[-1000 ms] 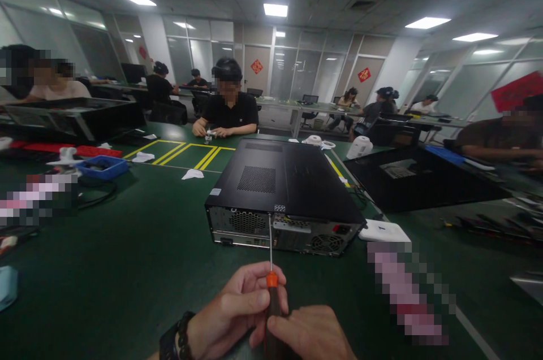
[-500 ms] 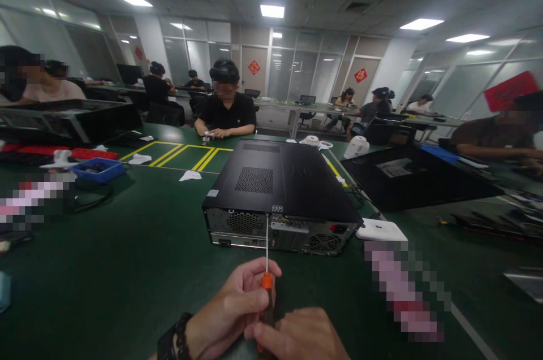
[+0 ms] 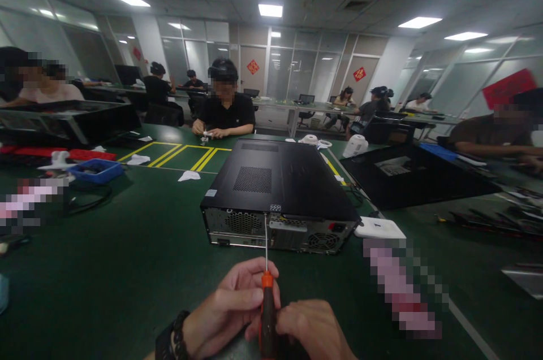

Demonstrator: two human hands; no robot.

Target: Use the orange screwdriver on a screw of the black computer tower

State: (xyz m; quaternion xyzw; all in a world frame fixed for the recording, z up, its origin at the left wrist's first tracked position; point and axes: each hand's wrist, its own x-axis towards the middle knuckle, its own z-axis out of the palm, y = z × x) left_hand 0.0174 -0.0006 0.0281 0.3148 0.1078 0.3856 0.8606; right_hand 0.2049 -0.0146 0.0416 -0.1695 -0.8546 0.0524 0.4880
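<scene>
A black desktop computer case [image 3: 294, 179] lies flat on the green table, its metal back panel facing me. My left hand [image 3: 231, 300] is closed around the front of a screwdriver [image 3: 268, 315] with an orange and dark handle. The thin shaft points away from me, and its tip meets the upper edge of the back panel near the middle. Whether the tip sits in a screw is too small to tell. My right hand [image 3: 311, 323] is curled against the right side of the handle, with some fingers hidden.
A white numbered box [image 3: 382, 228] lies right of the case. Behind it rests a large black panel [image 3: 411, 176]. On the left are a blue tray [image 3: 95, 171] and an open case [image 3: 68, 122]. A co-worker [image 3: 224, 105] sits opposite, handling a small white object.
My right thumb no longer lies across the screwdriver handle; the right hand has shifted to its right side. The left hand and tip stay about where they were.
</scene>
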